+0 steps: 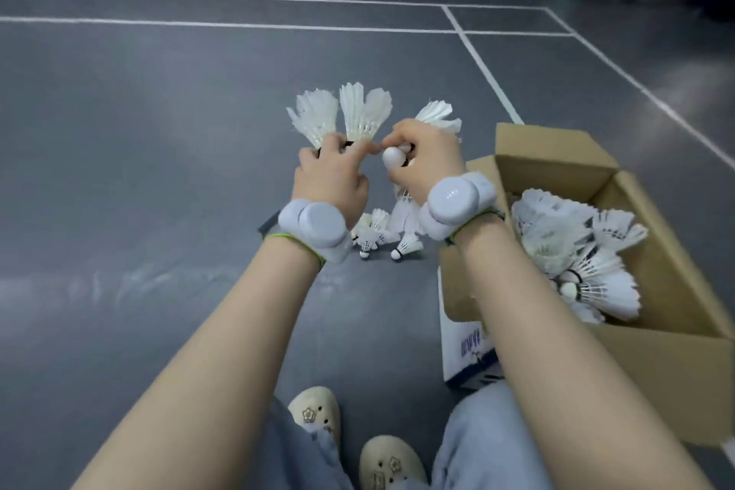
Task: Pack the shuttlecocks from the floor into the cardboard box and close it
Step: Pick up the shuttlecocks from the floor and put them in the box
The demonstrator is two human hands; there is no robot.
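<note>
The left hand [332, 175] is up in the air with its fingers [350, 153] curled round the round ends of two white feather shuttlecocks [342, 115], feathers pointing up. The right hand [425, 159] is just beside it, its fingers curled round another white feather shuttlecock [435, 117] whose white round tip sticks out toward the left hand. The two hands almost touch.

The open brown cardboard box [652, 354] sits on the grey floor [159, 131] on the right side, near the right arm. It already holds a heap of white shuttlecocks [576, 247], and its flaps stand open. A small pile of white shuttlecocks [391, 229] is on the floor under the hands, so the job looks about half done or more.

It looks like the person is gathering a bunch before dropping it in. To do this well, hold the round ends softly and do not squash the feathers, since they bend and break easily. Move both hands over the box, go low, then let go so none bounce out. Lay them flat beside the heap so the flaps can shut later. Then pick up the floor pile.
</note>
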